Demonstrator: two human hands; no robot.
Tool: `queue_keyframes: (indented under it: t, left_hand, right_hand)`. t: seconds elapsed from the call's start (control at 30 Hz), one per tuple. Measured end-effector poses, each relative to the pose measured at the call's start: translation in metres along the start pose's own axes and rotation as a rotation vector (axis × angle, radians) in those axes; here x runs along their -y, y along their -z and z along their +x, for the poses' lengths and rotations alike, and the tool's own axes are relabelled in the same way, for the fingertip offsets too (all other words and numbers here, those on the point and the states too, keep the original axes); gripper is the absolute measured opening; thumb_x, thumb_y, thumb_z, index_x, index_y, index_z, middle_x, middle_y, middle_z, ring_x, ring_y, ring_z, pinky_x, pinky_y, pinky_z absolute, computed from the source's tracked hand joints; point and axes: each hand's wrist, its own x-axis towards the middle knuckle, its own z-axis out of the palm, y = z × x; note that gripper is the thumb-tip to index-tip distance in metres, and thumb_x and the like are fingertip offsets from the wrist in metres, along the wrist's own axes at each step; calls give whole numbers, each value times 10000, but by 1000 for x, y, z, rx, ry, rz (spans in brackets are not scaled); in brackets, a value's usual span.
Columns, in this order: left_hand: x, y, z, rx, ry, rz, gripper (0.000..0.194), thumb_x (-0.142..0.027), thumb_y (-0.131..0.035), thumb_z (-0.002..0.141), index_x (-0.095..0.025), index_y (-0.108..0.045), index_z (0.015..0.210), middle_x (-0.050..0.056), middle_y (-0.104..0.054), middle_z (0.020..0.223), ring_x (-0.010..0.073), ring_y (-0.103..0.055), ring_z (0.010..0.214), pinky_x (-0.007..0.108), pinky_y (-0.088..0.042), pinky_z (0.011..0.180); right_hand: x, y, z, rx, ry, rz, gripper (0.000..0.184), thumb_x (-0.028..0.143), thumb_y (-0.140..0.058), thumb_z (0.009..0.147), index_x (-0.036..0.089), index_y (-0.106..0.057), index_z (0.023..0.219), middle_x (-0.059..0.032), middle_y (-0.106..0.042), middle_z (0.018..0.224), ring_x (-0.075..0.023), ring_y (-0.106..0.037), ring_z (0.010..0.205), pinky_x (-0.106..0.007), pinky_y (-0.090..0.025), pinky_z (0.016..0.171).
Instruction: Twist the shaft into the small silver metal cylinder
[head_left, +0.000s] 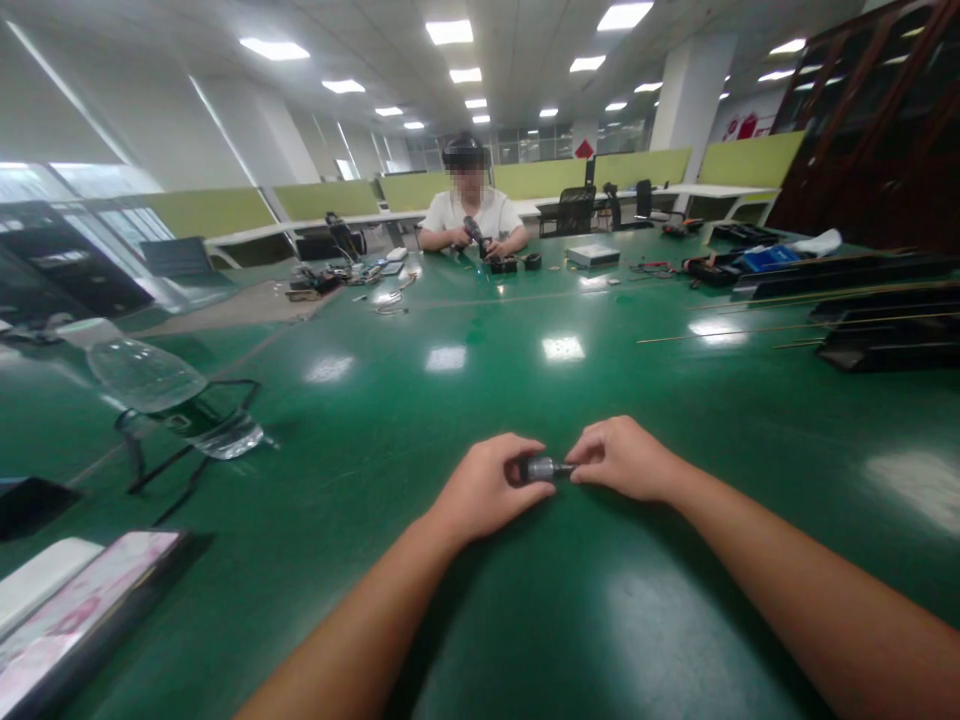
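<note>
Both my hands rest on the green table (525, 620) in front of me, meeting at a small dark cylindrical part (541, 468) with a metallic sheen. My left hand (486, 488) is curled around its left end. My right hand (624, 458) pinches its right end with fingers closed. The part lies just above the tabletop between the two hands; most of it is hidden by my fingers.
A water bottle (161, 390) lies on its side at left above a black cable. A phone and tablet (82, 610) sit at the near left edge. Black trays and thin rods (862, 310) fill the right. Across the table a person (471, 215) works with tools.
</note>
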Motion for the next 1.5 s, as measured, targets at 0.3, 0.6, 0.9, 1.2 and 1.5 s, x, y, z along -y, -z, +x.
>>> queue_keyframes:
  t: [0.3, 0.6, 0.9, 1.2, 1.5]
  left_hand:
    - [11, -6, 4, -16, -17, -72, 215, -301, -721, 790, -195, -712, 977, 16, -654, 800, 141, -587, 688, 245, -448, 645]
    - [10, -5, 2, -33, -10, -71, 218, -295, -729, 774, -189, -709, 963, 18, -650, 796, 145, -588, 685, 252, -447, 641]
    - [8, -5, 3, -25, 3, -91, 207, -270, -726, 775, -173, -702, 956, 19, -649, 799, 139, -586, 686, 243, -451, 637]
    - [7, -3, 3, -15, 16, -82, 220, -292, -722, 780, -176, -700, 966, 21, -652, 809, 145, -594, 693, 250, -462, 646]
    - [7, -3, 4, -9, 18, -73, 232, -320, -713, 784, -185, -703, 973, 26, -667, 815, 153, -601, 693, 254, -472, 645]
  right_hand:
    - [2, 3, 0, -5, 27, -29, 121, 244, -739, 723, 196, -776, 828, -10, -687, 733, -116, -587, 617, -221, -403, 572]
    - [1, 5, -2, -5, 88, -92, 111, 252, -713, 743, 199, -764, 827, -12, -664, 723, -115, -564, 630, -223, -390, 587]
    - [1, 10, -6, 16, 37, -94, 95, 222, -697, 742, 191, -752, 813, -5, -652, 704, -108, -562, 605, -216, -398, 570]
    - [-4, 18, -7, 32, 14, -76, 100, 226, -705, 722, 187, -750, 803, -13, -666, 710, -122, -580, 616, -221, -406, 563]
    - [-15, 28, -6, 83, -33, -36, 140, 240, -718, 697, 189, -757, 821, -13, -697, 718, -132, -615, 619, -227, -436, 569]
